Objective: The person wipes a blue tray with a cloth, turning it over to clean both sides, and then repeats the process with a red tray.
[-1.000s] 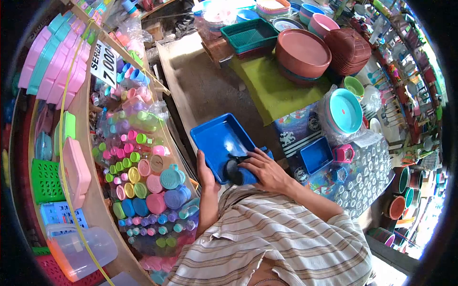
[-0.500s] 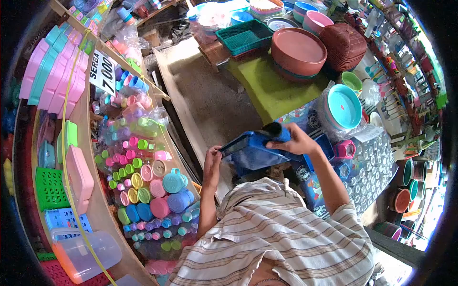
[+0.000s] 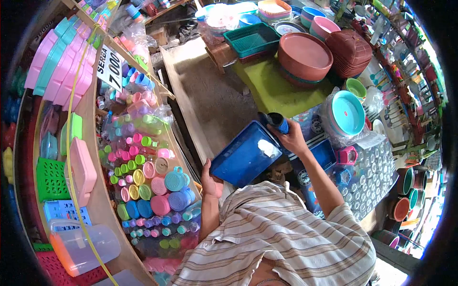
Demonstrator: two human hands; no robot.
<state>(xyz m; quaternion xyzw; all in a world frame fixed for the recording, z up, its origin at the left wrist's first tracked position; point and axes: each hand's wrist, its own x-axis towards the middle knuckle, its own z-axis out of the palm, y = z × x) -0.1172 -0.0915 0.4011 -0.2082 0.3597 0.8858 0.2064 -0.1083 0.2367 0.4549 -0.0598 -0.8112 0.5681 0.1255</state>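
My left hand (image 3: 211, 182) is closed on the lower left corner of a blue plastic box (image 3: 244, 155), thumb up along its edge. The box is tilted in front of my shirt, its broad glossy face turned up toward me with a bright reflection on it. At the box's upper right, my right hand (image 3: 293, 139) is wrapped round a short blue cylinder-like thing with a dark end (image 3: 278, 123); I cannot tell its kind. Close by my right forearm, another blue tray-like container (image 3: 322, 156) lies on the patterned table cover (image 3: 305, 185).
Bottles and cups with colourful lids (image 3: 161, 205) fill the left shelf, beside stacked pink boxes (image 3: 64, 71). Ahead are a green basket (image 3: 252, 39), brown basins (image 3: 305, 56) and a turquoise basin (image 3: 348, 113). Wrapped rows of glasses (image 3: 369, 177) lie at the right.
The blue box has turned so its broad face now shows toward me. My left hand has moved lower with its corner; my right hand still grips the dark-ended thing.
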